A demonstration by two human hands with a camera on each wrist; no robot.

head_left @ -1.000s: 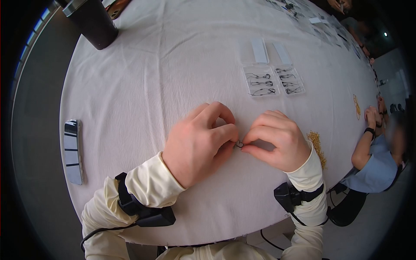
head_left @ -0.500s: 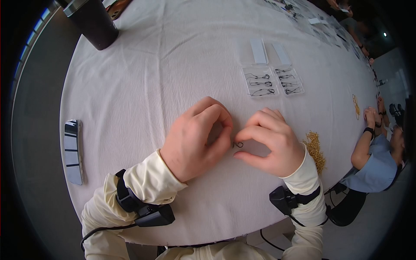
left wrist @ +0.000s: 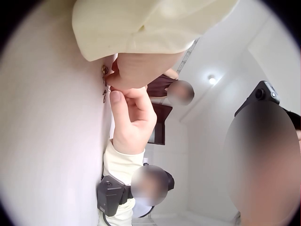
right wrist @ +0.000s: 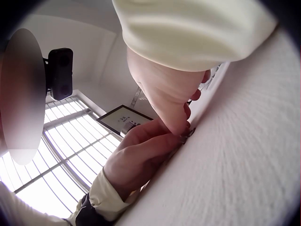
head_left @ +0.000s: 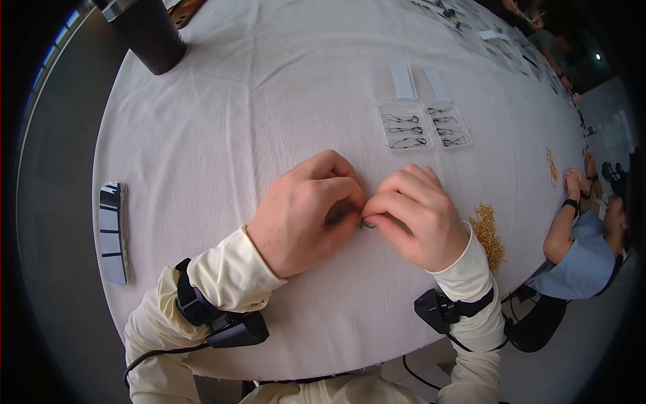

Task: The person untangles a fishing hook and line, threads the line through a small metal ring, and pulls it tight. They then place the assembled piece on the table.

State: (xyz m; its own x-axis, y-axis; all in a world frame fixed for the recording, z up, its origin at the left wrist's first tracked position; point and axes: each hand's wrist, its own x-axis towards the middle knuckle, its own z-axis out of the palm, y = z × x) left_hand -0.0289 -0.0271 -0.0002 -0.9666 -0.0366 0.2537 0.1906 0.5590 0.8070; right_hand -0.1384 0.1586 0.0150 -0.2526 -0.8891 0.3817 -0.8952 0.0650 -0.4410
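Note:
In the head view my left hand (head_left: 306, 212) and right hand (head_left: 417, 219) meet fingertip to fingertip low over the table. Between them they pinch a thin dark loop (head_left: 368, 225), wire or cord, mostly hidden by the fingers. A little of the dark loop (left wrist: 104, 97) shows below the fingertips in the left wrist view. From the right wrist side, the dark loop (right wrist: 190, 133) pokes out past the joined fingertips, close over the cloth. Beyond the right wrist lies a pile of small gold-coloured pieces (head_left: 487, 237).
Two clear plastic boxes (head_left: 402, 106) with dark looped strands stand open ahead. A phone (head_left: 113, 232) lies at the left, and a dark tumbler (head_left: 149, 37) stands at the far left. A yellow strand (head_left: 552, 168) lies near another person (head_left: 577, 249) at the right.
Half a second ago my right thumb and forefinger were spread apart beside the dark loop; now they have closed together at it. My left hand has barely moved.

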